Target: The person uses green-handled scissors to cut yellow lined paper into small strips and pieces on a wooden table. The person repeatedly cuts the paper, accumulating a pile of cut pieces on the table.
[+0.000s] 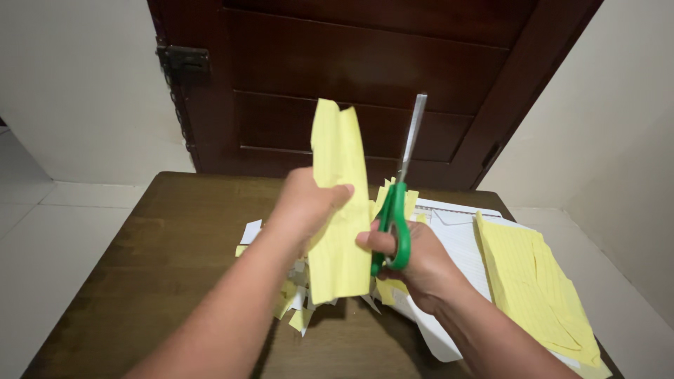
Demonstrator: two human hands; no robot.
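Carefully: blades shut beside a floppy strip

Nearest, paper scraps [298, 298] litter the wooden table [175, 253]. Above them the left hand [305, 203] pinches a tall yellow paper strip [338, 203] upright; just right, the right hand [414, 260] grips green-handled scissors [397, 217], blades closed, pointing far. The limp strip could buckle, tearing crookedly, or fingers could stray near the blades.

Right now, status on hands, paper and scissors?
Left hand pinching yellow paper strip upright. Right hand on green-handled scissors, blades closed, pointing up beside strip. Cut scraps piled on table underneath.
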